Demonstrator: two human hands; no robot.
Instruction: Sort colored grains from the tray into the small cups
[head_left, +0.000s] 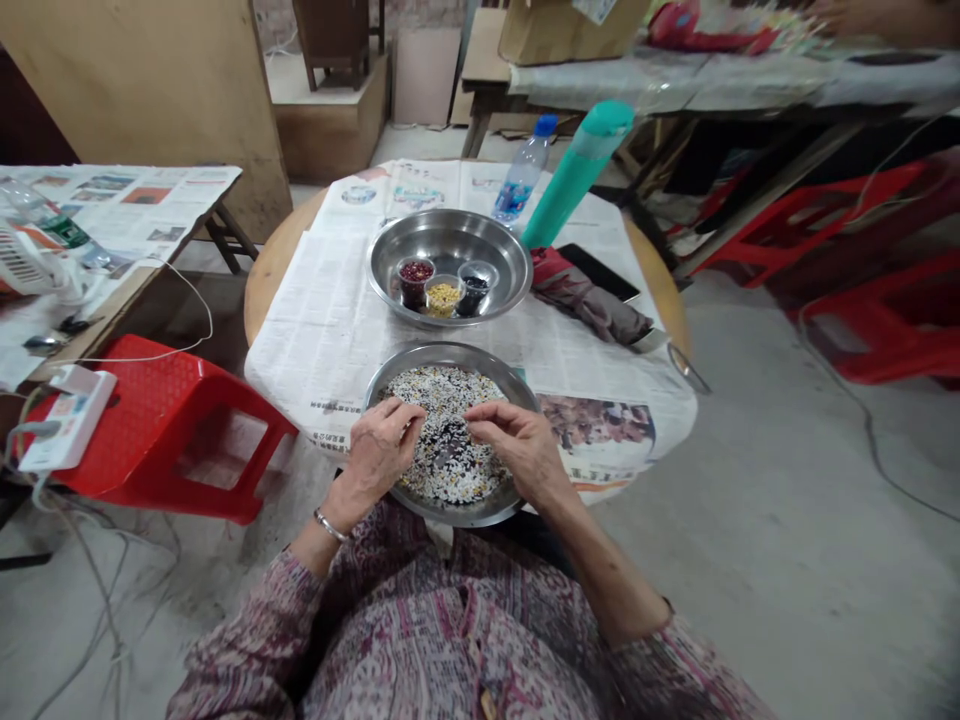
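A steel bowl (491, 517) at the table's near edge holds mixed grains (442, 385), white, black and some yellow. Over its left side my left hand (379, 440) is closed, fingertips pinched together just above the grains. My right hand (521, 445) hovers over the right side with thumb and forefinger pinched. Whatever sits in either pinch is too small to make out. Beyond stands a second steel bowl (450, 228). Inside it are three clear cups: one of dark red beans (416, 283), one of yellow grains (443, 297) and one of black grains (473, 292).
Newspaper (315, 330) covers the round table. A clear bottle (521, 170), a green bottle (577, 175), a folded umbrella (592, 300) and a dark phone (600, 272) lie or stand at the far right. A red stool (172, 430) with a power strip (67, 420) is left.
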